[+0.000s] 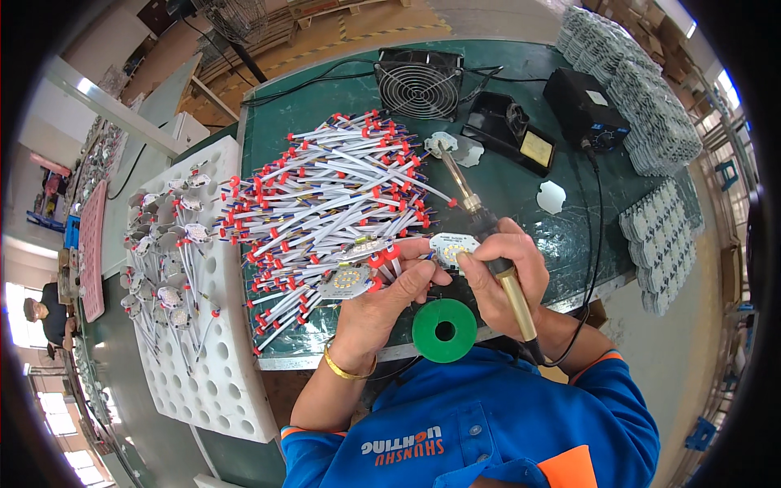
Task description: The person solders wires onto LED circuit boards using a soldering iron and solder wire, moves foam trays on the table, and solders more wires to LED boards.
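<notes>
My left hand (382,297) pinches a bundle of white wires with red ends (378,256) beside a small round LED board (346,281) lying on the wire pile. My right hand (508,272) grips a soldering iron (480,224) by its handle, tip pointing away toward the back of the bench, and its fingers also hold a white LED board (451,248) between the two hands. A large heap of white wires with red sleeves (325,195) covers the green bench mat (521,195) to the left. A green solder spool (444,330) sits at the bench's front edge under my hands.
A black fan (419,81), an iron stand (508,130) and a black soldering station (586,106) stand at the back. Stacks of white boards (643,106) fill the right side. A white perforated tray (191,325) with wired boards lies left. Another person (45,313) sits far left.
</notes>
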